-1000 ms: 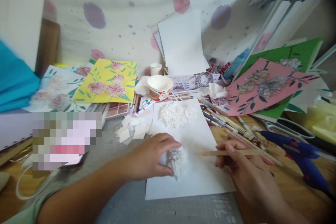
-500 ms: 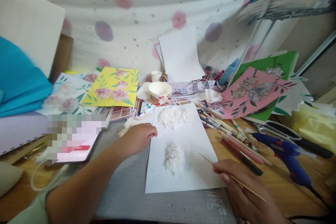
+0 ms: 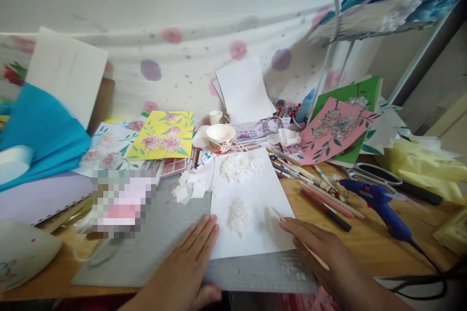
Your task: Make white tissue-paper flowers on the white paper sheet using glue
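Observation:
A white sheet (image 3: pixel 266 189) lies on a grey cutting mat (image 3: pixel 160 233). It carries two fluffy white paper flowers, one at the far end (image 3: pixel 241 166) and one in the middle (image 3: pixel 240 214). My left hand (image 3: pixel 195 257) lies flat on the mat with fingers stretched, its tips at the sheet's left edge. My right hand (image 3: pixel 315 248) is closed round a thin wooden stick (image 3: pixel 280 215) whose tip points over the sheet's right side. Small white paper squares (image 3: pixel 189 187) are scattered left of the sheet.
A paper cup (image 3: pixel 221 137), pens and pencils (image 3: pixel 314 180), a blue glue gun (image 3: pixel 379 204), scissors (image 3: pixel 386 180), a yellow flower card (image 3: pixel 162 135), a pink flower card (image 3: pixel 335 126), a blue cloth (image 3: pixel 40 136) and white sheets (image 3: pixel 242 90) crowd the wooden table.
My left hand moved from the middle flower to the paper squares, then back down flat onto the mat. My right hand drew back toward me with the stick. The view tilted up.

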The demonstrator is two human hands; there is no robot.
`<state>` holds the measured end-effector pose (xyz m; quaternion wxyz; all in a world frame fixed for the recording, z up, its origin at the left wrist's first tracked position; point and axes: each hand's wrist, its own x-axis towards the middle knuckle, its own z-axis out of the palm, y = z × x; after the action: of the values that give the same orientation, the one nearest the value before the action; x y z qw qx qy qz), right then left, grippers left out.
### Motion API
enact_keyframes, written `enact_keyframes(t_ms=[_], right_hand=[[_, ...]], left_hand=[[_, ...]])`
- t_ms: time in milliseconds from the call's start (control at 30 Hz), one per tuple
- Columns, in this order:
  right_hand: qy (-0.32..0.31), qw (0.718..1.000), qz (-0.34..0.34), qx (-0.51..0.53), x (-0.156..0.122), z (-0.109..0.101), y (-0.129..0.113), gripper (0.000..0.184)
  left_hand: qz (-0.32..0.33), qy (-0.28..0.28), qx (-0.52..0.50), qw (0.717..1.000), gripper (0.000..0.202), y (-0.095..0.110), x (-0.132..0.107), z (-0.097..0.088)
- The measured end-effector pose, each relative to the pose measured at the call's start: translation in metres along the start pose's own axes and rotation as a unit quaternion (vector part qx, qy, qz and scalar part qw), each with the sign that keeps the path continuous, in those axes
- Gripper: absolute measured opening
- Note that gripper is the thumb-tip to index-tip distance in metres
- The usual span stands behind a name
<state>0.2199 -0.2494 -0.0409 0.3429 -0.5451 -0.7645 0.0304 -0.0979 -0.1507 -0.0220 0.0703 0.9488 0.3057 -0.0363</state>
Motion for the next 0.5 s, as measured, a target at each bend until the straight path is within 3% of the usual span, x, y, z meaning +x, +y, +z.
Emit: enact_keyframes(t_ms=[100, 233, 367, 433, 500], right_hand=[[-0.013, 0.999, -0.027, -0.039, 0.004, -0.008, -0.006, 0.044], [-0.092, 0.98, -0.062, -0.164, 0.011, -0.018, -0.007, 0.056], [-0.11, 0.957, -0.076, -0.256, 0.023, -0.019, 0.003, 0.056], [-0.109, 0.953, -0.084, -0.27, 0.024, -0.025, 0.011, 0.062], [-0.109, 0.954, -0.075, -0.268, 0.016, -0.04, 0.025, 0.064]], left_hand=[[-0.022, 0.024, 0.025, 0.999, 0.078, -0.01, -0.015, 0.001], [-0.079, 0.088, 0.072, 0.99, 0.04, -0.02, -0.016, -0.019], [0.003, 0.135, 0.04, 0.99, 0.033, -0.006, 0.008, -0.03], [0.023, 0.116, 0.008, 0.993, 0.036, 0.0, 0.026, -0.028], [0.005, 0.096, -0.005, 0.995, 0.037, -0.001, 0.041, -0.026]])
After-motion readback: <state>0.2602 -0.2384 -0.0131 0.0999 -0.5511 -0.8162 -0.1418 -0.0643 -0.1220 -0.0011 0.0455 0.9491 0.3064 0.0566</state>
